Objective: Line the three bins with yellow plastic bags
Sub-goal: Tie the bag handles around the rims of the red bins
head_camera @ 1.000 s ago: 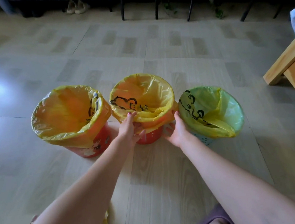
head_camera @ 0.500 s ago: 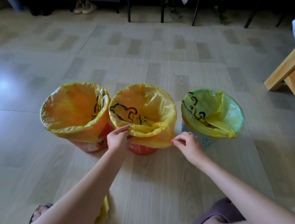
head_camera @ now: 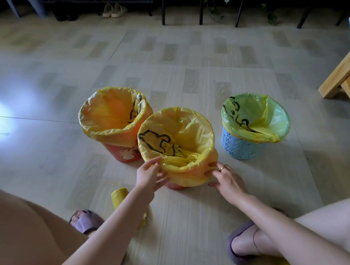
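Three small bins stand on the floor, each with a yellow bag folded over its rim. The left red bin (head_camera: 126,153) and the blue lattice bin (head_camera: 239,149) on the right stand untouched. The middle red bin (head_camera: 177,185) is nearest me; its bag (head_camera: 183,135) carries a black bear drawing. My left hand (head_camera: 149,176) pinches the bag's folded edge at the near left rim. On the near right side, my right hand (head_camera: 226,176), wearing a ring, has its fingertips on the bag's hanging skirt.
A roll of yellow bags (head_camera: 120,198) lies on the floor by my left foot in a purple slipper (head_camera: 86,221). My right slipper (head_camera: 241,246) is lower right. A wooden bench (head_camera: 347,82) stands at the right. Chair legs and a shoe rack line the far wall.
The view has pulled back and up. The middle bin now sits closer to me than the other two. Both hands stay at its near rim, holding the bag's edge.
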